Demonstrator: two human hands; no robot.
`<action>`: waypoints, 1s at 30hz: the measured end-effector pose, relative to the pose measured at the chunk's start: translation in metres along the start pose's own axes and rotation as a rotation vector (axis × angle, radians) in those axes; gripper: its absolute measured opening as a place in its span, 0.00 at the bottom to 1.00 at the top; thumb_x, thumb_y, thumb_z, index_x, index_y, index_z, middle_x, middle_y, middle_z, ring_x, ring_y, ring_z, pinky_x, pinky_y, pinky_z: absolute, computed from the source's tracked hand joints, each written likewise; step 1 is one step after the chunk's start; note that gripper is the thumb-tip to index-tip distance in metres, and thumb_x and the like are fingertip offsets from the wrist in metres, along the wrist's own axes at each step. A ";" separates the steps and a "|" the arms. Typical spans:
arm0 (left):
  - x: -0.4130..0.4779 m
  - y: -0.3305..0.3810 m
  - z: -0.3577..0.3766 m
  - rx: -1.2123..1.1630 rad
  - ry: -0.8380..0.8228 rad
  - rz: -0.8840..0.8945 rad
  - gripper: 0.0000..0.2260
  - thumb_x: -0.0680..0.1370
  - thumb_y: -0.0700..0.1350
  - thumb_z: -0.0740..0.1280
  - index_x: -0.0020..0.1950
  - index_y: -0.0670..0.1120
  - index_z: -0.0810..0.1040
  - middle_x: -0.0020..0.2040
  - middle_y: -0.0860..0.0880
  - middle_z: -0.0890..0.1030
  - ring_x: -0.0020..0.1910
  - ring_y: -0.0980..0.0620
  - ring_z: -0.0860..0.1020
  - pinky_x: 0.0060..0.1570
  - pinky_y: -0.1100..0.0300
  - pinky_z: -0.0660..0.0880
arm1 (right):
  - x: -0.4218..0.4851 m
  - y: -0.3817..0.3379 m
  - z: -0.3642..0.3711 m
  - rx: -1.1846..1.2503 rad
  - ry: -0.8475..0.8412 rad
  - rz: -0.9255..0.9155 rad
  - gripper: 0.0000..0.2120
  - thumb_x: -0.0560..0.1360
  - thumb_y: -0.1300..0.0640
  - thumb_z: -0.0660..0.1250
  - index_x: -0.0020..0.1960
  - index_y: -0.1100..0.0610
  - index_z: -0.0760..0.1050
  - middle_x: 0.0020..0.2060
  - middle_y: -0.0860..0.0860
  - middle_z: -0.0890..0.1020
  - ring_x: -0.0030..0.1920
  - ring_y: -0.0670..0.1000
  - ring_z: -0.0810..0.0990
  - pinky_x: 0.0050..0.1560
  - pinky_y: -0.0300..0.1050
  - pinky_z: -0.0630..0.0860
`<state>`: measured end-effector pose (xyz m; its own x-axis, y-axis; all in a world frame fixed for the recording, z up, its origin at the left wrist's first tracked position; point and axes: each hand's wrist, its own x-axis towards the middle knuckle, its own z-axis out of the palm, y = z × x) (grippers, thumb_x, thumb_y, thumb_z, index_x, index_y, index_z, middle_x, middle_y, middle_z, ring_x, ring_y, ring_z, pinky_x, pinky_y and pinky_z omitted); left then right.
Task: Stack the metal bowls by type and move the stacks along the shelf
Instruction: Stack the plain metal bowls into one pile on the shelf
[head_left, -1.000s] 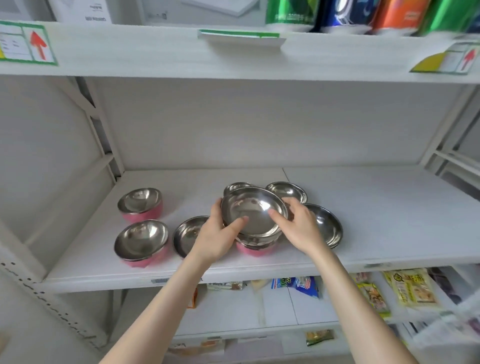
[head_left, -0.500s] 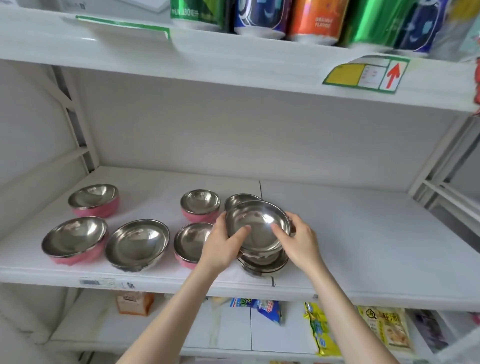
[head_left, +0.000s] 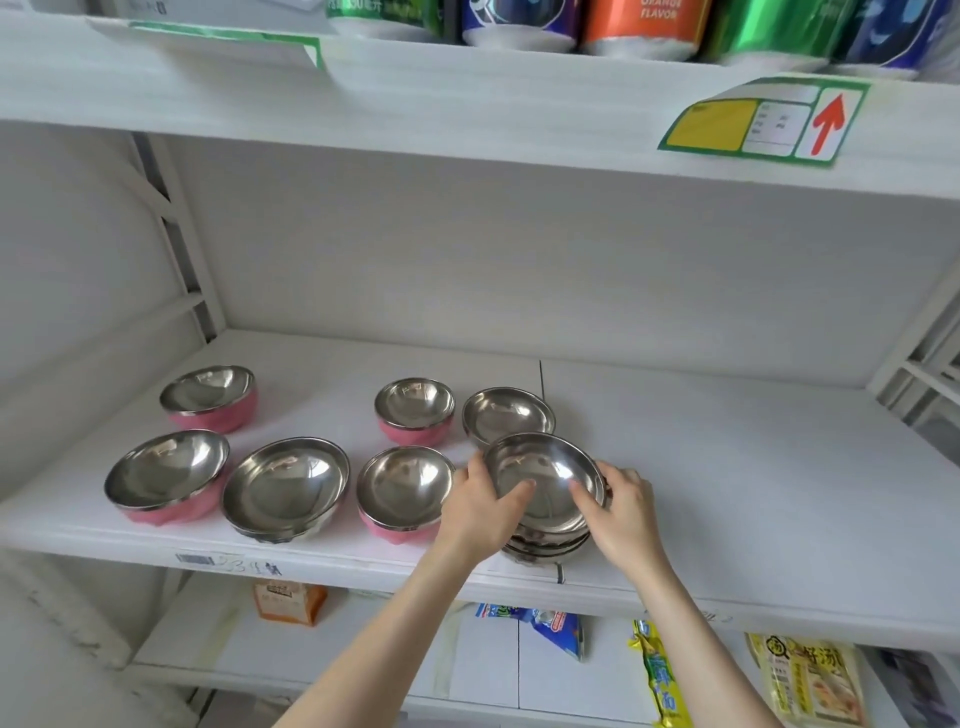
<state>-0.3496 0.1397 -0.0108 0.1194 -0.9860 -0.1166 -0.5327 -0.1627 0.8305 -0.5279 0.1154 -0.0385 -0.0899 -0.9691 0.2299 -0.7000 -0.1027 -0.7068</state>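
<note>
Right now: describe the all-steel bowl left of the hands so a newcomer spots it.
On the middle white shelf, take the front row of bowls. The steel bowl sits second from the left. Unlike the pink-sided bowls flanking it, it is bare metal outside.

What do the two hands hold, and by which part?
The shiny round steel bowl atop the stack of steel bowls, by its rim: left hand at the left side, right hand at the right.

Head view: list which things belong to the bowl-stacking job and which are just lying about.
Job: steel bowl stack held by left hand and right hand; loose steel bowls; pink bowls; shelf.
Lying about: cans; price label; orange box; snack packets.
</note>
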 end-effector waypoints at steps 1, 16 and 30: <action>0.001 0.000 0.000 0.006 -0.014 -0.014 0.34 0.75 0.59 0.64 0.76 0.44 0.58 0.72 0.41 0.66 0.69 0.41 0.67 0.67 0.48 0.65 | -0.001 -0.001 0.000 -0.016 -0.007 0.005 0.17 0.73 0.48 0.68 0.60 0.53 0.77 0.47 0.53 0.75 0.56 0.57 0.69 0.54 0.45 0.64; -0.039 -0.026 -0.041 0.631 0.215 0.279 0.30 0.76 0.63 0.54 0.74 0.48 0.60 0.65 0.45 0.69 0.58 0.42 0.74 0.44 0.52 0.74 | -0.035 -0.041 -0.010 -0.421 0.098 -0.113 0.31 0.74 0.41 0.62 0.71 0.57 0.64 0.65 0.57 0.74 0.65 0.59 0.70 0.58 0.56 0.69; -0.116 -0.096 -0.186 1.004 0.433 0.473 0.30 0.72 0.56 0.66 0.72 0.45 0.68 0.71 0.37 0.70 0.69 0.36 0.68 0.64 0.38 0.67 | -0.138 -0.157 0.040 -0.567 0.213 -0.286 0.33 0.75 0.40 0.60 0.73 0.59 0.63 0.70 0.59 0.69 0.72 0.59 0.64 0.68 0.61 0.62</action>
<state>-0.1565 0.2769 0.0245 -0.0949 -0.8929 0.4402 -0.9947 0.0671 -0.0784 -0.3771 0.2560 0.0146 0.0575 -0.8498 0.5240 -0.9758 -0.1587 -0.1503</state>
